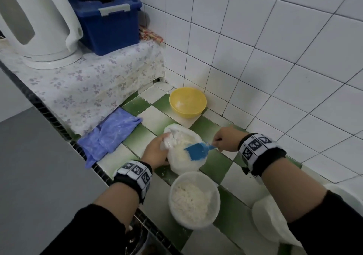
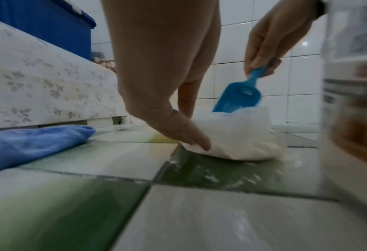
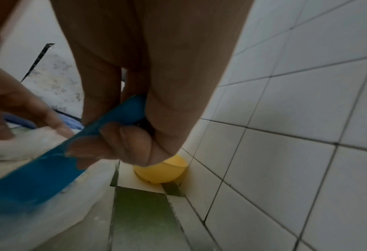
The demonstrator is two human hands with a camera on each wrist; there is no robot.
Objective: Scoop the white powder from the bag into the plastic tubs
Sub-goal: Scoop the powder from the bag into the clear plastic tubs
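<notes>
On the green-and-white tiled counter (image 1: 216, 164) lies the bag (image 1: 183, 166), its mouth open and white powder (image 1: 180, 143) showing inside. The left hand (image 1: 155, 152) grips the bag's bunched plastic on its left side, thumb pressed low against the wall. Over the bag's mouth hangs a blue scoop (image 1: 196, 151), its handle pinched in the curled fingers of the right hand (image 1: 227, 139) just right of the bag. The scoop is blurred in both wrist views, so its load cannot be judged. Just in front of the bag stands a white tub (image 1: 194, 174) holding powder. A second tub (image 1: 265, 221), further right, is half hidden by the right forearm and cut off by the frame. Behind the bag, in the corner of the white-tiled wall (image 1: 275, 68), sits a yellow bowl (image 1: 187, 110). Left of the bag lies a blue cloth (image 1: 110, 137). Beyond it, a raised ledge under flowered covering (image 1: 88, 82) carries a white kettle (image 1: 37, 23) and a blue storage box (image 1: 110, 25). Spilt powder dusts the tiles around the bag.
</notes>
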